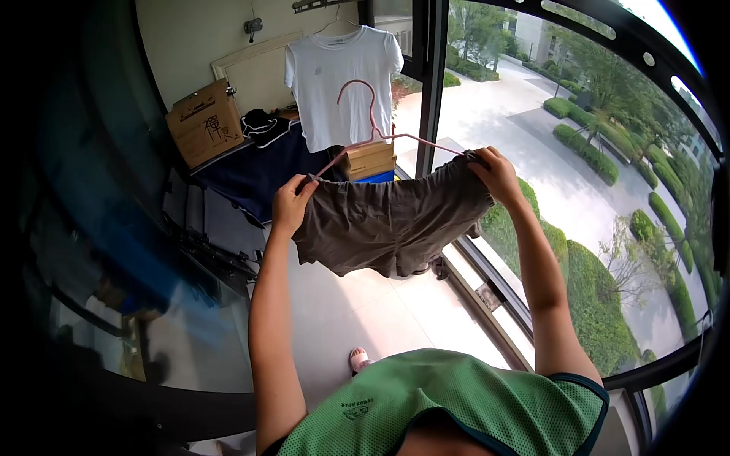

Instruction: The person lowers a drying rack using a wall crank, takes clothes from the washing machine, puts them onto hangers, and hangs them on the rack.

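Note:
Dark grey-brown shorts [388,220] hang stretched between my two hands at about chest height. A pink hanger [373,114] stands up behind the waistband, its hook pointing upward and its two arms running down to the waistband corners. My left hand [290,205] pinches the left corner of the waistband where the hanger arm ends. At the opposite corner, my right hand [496,173] grips the waistband and the other end of the hanger. The fingers behind the cloth are partly hidden.
A white T-shirt [342,83] hangs on a hanger by the far wall. Below it are a cardboard box [204,125], a dark blue cover [262,171] and stacked boxes [371,159]. Large windows [585,152] line the right side; a glass panel [175,319] is at left.

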`<state>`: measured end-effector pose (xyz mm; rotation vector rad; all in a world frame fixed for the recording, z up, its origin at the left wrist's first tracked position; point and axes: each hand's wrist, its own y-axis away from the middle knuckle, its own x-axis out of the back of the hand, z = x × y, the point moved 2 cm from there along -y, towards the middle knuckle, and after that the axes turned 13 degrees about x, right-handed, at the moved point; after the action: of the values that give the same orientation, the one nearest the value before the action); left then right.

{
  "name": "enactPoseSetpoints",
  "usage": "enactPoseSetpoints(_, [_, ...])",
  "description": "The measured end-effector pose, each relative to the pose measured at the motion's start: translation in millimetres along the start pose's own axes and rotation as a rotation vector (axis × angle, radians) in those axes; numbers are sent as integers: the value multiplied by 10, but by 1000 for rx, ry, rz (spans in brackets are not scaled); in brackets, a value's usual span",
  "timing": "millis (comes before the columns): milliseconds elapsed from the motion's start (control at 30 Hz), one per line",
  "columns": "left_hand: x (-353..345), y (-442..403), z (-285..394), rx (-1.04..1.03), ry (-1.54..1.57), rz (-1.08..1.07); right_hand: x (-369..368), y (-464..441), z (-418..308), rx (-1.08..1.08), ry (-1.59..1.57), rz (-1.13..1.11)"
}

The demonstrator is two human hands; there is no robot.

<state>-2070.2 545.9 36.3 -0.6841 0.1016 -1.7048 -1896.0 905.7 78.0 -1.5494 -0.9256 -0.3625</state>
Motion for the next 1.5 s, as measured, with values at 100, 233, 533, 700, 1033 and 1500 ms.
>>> enactPoseSetpoints(100, [-39,-343,-106,-48,-23,-60,-308,-118,260,-43,-37,227])
enactPoseSetpoints(233, [88,-853,-288,-82,-18,-154,-507,-396,497,-245,-478,427])
enactPoseSetpoints(533, [260,-1873,-356,-120,126,-290,-943,-1020,777,-263,-621,608])
enactPoseSetpoints(700, [263,-2502,-450,9,441,-274,-1153,-1075,1193,-325,-779,754])
enactPoseSetpoints(1033, [-61,-2986,-310,44,454,-311,-1375,-1657,1779,-280,-1016,877])
enactPoseSetpoints(1500, [17,-3312,-279,73,430,-60,-1979,-2649,2309,-298,-1143,810])
